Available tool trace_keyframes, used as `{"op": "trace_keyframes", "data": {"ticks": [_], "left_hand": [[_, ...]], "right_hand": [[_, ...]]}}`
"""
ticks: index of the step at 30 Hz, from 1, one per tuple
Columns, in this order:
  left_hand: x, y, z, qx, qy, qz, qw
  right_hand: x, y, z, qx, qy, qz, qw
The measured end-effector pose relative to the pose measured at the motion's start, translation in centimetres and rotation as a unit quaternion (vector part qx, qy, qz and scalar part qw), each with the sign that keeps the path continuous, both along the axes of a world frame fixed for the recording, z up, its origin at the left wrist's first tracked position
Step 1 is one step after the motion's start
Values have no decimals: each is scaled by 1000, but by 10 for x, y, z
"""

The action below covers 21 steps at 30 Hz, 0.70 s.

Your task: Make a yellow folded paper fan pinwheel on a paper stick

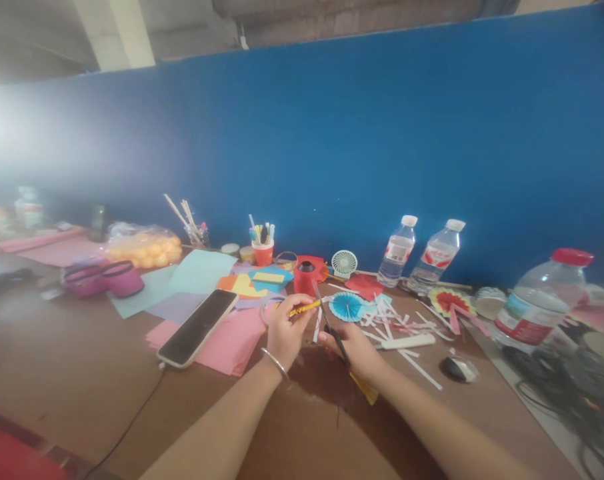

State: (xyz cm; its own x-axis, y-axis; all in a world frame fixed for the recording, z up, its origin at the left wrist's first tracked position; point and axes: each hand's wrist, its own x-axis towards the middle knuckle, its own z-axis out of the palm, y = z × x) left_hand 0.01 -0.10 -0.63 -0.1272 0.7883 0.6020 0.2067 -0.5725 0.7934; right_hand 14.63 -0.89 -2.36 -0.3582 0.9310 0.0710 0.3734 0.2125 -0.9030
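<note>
My left hand pinches a narrow yellow folded paper, which looks pleated. In my right hand are scissors with dark handles, their blades pointing up and away beside the paper's right end. Whether the blades touch the paper I cannot tell. Another yellow paper piece lies partly hidden under my right wrist. Just beyond my hands are a blue pleated paper rosette and a red roll-shaped object with a dark top.
To the left lie a phone and pink paper sheets. White paper strips, a white-handled cutter and a computer mouse are on the right. Water bottles stand before the blue partition; a large bottle is far right.
</note>
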Motion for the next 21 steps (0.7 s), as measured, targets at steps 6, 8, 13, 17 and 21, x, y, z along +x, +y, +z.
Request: {"op": "trace_keyframes", "data": {"ticks": [6, 8, 13, 17, 21], "left_hand": [[0, 1, -1, -2, -8, -7, 1000], [0, 1, -1, -3, -10, -8, 1000], [1, -1, 1, -1, -20, -4, 1000], [1, -1, 3, -6, -20, 3, 1000], [-1, 1, 2, -28, -25, 25, 999]], "right_hand": [[0, -1, 1, 6, -10, -12, 1000], [1, -1, 3, 8, -15, -9, 1000], [1, -2, 6, 12, -30, -18, 999], [-1, -2, 3, 13, -47, -32, 998], [6, 6, 8, 43, -55, -77, 995]]}}
